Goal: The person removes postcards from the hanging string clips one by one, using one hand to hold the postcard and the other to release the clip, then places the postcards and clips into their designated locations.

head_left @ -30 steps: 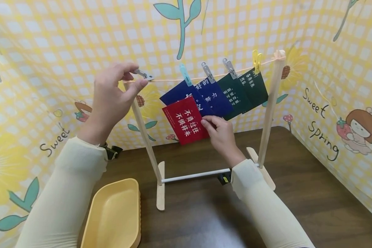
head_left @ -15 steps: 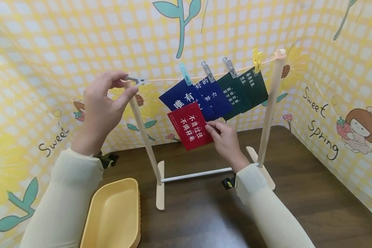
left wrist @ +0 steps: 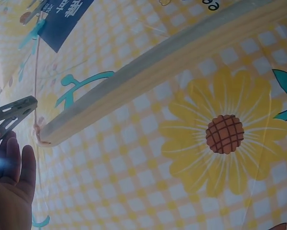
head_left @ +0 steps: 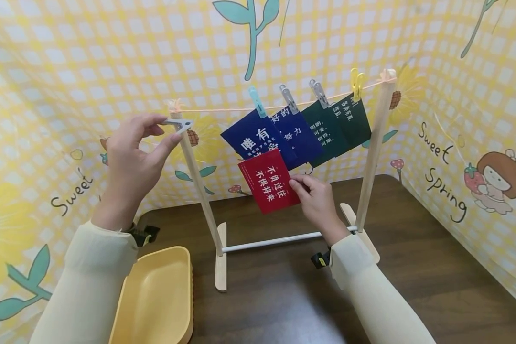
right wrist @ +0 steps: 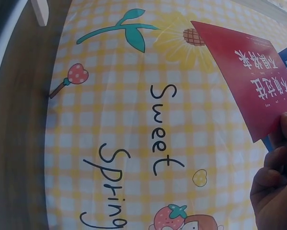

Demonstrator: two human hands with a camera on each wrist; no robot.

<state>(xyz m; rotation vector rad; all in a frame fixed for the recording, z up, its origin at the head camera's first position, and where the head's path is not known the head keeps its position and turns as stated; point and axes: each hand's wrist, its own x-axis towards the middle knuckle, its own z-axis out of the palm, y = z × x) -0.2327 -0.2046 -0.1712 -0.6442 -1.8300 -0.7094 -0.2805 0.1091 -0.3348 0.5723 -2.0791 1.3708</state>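
Observation:
Between thumb and fingers, my left hand (head_left: 135, 160) pinches a grey clothespin (head_left: 180, 123) beside the top of the left wooden post. In the left wrist view the clothespin (left wrist: 16, 114) points toward the string. My right hand (head_left: 316, 198) pinches a red card (head_left: 268, 181) with white writing by its right edge. The red card overlaps the lower part of a blue card (head_left: 251, 136) in the head view. Blue and dark green cards (head_left: 354, 122) hang from the string (head_left: 223, 111), held by a light blue clothespin (head_left: 257, 102), grey ones (head_left: 289, 99) and a yellow one (head_left: 357, 84).
The string runs between the tops of two wooden posts (head_left: 371, 157), joined low down by a white rod (head_left: 275, 242). A yellow tray (head_left: 155, 291) stands at the front left of the brown table (head_left: 258, 296). Yellow checked cloth (head_left: 90, 48) surrounds the table.
My left hand has moved left and down with the clothespin, away from the string's middle toward the left post. My right hand has moved the red card right and down.

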